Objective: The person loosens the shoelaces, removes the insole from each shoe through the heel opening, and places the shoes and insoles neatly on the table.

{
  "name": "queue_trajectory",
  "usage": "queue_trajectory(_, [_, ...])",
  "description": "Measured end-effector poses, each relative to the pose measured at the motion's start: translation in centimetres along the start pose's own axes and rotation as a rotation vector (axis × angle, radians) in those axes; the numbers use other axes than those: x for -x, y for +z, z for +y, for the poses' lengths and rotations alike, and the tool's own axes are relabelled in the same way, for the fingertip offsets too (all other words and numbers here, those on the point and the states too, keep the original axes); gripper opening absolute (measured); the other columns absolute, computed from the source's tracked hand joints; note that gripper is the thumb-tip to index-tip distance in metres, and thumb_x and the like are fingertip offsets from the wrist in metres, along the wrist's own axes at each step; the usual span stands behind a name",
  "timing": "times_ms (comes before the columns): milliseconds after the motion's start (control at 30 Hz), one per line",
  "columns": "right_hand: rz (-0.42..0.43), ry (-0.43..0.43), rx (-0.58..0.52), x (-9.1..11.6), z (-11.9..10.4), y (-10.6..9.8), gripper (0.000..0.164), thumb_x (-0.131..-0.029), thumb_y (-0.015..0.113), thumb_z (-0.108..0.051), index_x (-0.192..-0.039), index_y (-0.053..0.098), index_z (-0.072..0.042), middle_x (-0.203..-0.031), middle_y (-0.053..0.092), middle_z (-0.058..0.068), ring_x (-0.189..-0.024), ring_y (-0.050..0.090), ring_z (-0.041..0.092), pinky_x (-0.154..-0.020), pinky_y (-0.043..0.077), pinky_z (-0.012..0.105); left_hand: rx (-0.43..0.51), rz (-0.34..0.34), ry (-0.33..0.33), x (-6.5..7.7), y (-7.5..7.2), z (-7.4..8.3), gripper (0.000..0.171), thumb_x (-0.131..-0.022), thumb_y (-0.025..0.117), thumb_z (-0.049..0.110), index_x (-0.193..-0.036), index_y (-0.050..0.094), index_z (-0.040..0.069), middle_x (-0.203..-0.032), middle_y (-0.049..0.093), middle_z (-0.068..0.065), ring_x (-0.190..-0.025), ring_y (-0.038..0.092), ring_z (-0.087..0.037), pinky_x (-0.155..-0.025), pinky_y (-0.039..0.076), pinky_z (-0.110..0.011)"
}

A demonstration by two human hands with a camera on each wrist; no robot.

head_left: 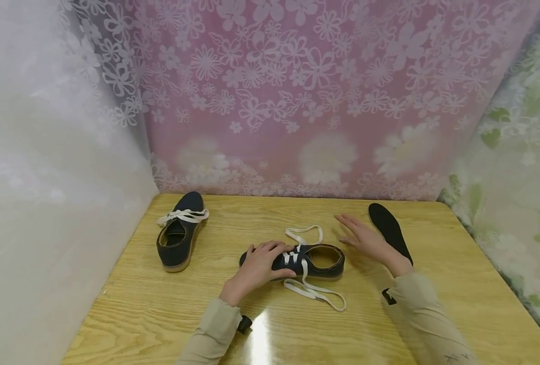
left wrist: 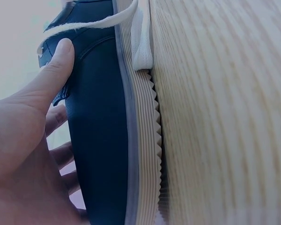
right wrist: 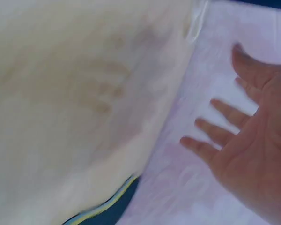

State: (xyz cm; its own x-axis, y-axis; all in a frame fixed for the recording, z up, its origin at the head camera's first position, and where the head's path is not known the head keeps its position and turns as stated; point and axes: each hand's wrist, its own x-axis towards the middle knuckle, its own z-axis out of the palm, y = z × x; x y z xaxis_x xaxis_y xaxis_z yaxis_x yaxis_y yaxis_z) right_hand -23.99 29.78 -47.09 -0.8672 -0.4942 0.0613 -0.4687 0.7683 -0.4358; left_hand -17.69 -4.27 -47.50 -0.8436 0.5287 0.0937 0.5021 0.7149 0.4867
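A dark navy lace-up shoe lies on its sole across the middle of the table, its toe to the left. Over its front part my left hand grips it, thumb along the near side and fingers across the top. In the left wrist view the thumb presses the navy upper above a ribbed pale sole. Loose white laces spread out on both sides of the shoe. My right hand hovers right of the heel, fingers spread, holding nothing. Beside it lies a black insole.
Another navy shoe, its white laces tied in a bow, stands at the table's left back. The wooden table meets a pink flowered curtain behind and pale cloth on both sides.
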Motion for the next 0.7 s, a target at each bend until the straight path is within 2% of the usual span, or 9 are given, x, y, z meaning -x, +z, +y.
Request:
queue_trajectory(67, [-0.061,-0.11,0.01,-1.4,-1.4,0.1,0.07,-0.096,0.067,-0.001,-0.158,0.035,-0.008,-0.162,0.025,0.028,-0.135,0.043,0.052,-0.087,0.054,0.051,-0.001,-0.001,0.002,0.0,0.0,0.0,0.066,-0.09,0.065,0.059,-0.148,0.053,0.03,-0.149,0.051,0.0,-0.139,0.046,-0.03,-0.111,0.025,-0.074])
queue_trajectory(100, [-0.099,-0.158,0.018,-2.0,-2.1,0.1,0.073,-0.093,0.067,0.007,-0.158,0.037,-0.009,-0.162,0.026,0.027,-0.133,0.046,0.051,-0.08,0.055,0.045,-0.001,-0.003,0.002,0.0,0.0,-0.1,0.066,-0.09,0.065,0.059,-0.148,0.053,0.03,-0.149,0.051,0.0,-0.139,0.046,-0.03,-0.111,0.025,-0.074])
queue_trajectory(133, [-0.14,-0.204,0.016,-2.7,-2.5,0.1,0.076,-0.09,0.066,0.013,-0.157,0.039,-0.011,-0.162,0.027,0.026,-0.133,0.046,0.051,-0.077,0.055,0.043,-0.001,-0.004,0.002,0.0,0.0,-0.1,0.066,-0.09,0.065,0.059,-0.148,0.053,0.03,-0.149,0.051,-0.001,-0.139,0.046,-0.03,-0.111,0.025,-0.074])
queue_trajectory(233, [-0.262,-0.291,-0.027,-4.5,-3.2,0.2,0.077,-0.088,0.062,0.021,-0.155,0.043,-0.011,-0.162,0.026,0.028,-0.137,0.041,0.052,-0.078,0.056,0.045,-0.008,-0.005,0.001,-0.1,-0.1,-0.1,0.066,-0.09,0.064,0.059,-0.148,0.053,0.03,-0.15,0.05,-0.001,-0.139,0.046,-0.03,-0.111,0.026,-0.074])
queue_trajectory(300, [-0.312,-0.327,-0.041,-5.6,-3.3,0.5,0.075,-0.089,0.06,0.022,-0.154,0.045,-0.011,-0.161,0.026,0.03,-0.14,0.036,0.053,-0.085,0.055,0.054,-0.007,-0.008,0.004,-0.1,-0.2,-0.3,0.066,-0.09,0.064,0.059,-0.148,0.053,0.029,-0.15,0.05,-0.002,-0.139,0.046,-0.03,-0.111,0.026,-0.074])
queue_trajectory(333, [-0.333,-0.341,-0.046,-6.1,-3.3,0.6,0.074,-0.089,0.059,0.022,-0.154,0.045,-0.01,-0.16,0.026,0.031,-0.141,0.034,0.054,-0.089,0.053,0.058,-0.007,-0.011,0.009,-0.1,-0.3,-0.3,0.066,-0.091,0.064,0.059,-0.149,0.053,0.029,-0.15,0.05,-0.002,-0.14,0.046,-0.03,-0.111,0.025,-0.074])
queue_trajectory(467, [-0.399,-0.354,-0.042,-7.5,-3.8,1.5,0.065,-0.092,0.058,0.019,-0.15,0.051,-0.008,-0.16,0.028,0.03,-0.143,0.032,0.052,-0.099,0.048,0.059,-0.005,-0.023,0.026,0.0,-0.4,-0.6,0.065,-0.091,0.064,0.058,-0.149,0.053,0.03,-0.151,0.05,-0.001,-0.141,0.045,-0.028,-0.112,0.024,-0.073])
queue_trajectory(600, [-0.407,-0.346,-0.021,-8.0,-4.1,2.2,0.038,-0.098,0.062,0.002,-0.135,0.067,-0.006,-0.156,0.038,0.027,-0.138,0.042,0.048,-0.102,0.048,0.056,-0.002,-0.03,0.032,0.0,-0.4,-0.7,0.064,-0.091,0.065,0.057,-0.148,0.054,0.03,-0.151,0.049,-0.001,-0.141,0.044,-0.027,-0.113,0.024,-0.072])
queue_trajectory(700, [-0.377,-0.334,-0.003,-8.0,-4.0,2.3,0.027,-0.099,0.063,-0.003,-0.124,0.074,-0.006,-0.15,0.049,0.024,-0.13,0.053,0.044,-0.097,0.053,0.051,-0.004,-0.031,0.03,0.0,-0.5,-0.9,0.065,-0.091,0.065,0.057,-0.149,0.053,0.03,-0.152,0.049,-0.001,-0.142,0.044,-0.027,-0.114,0.024,-0.072])
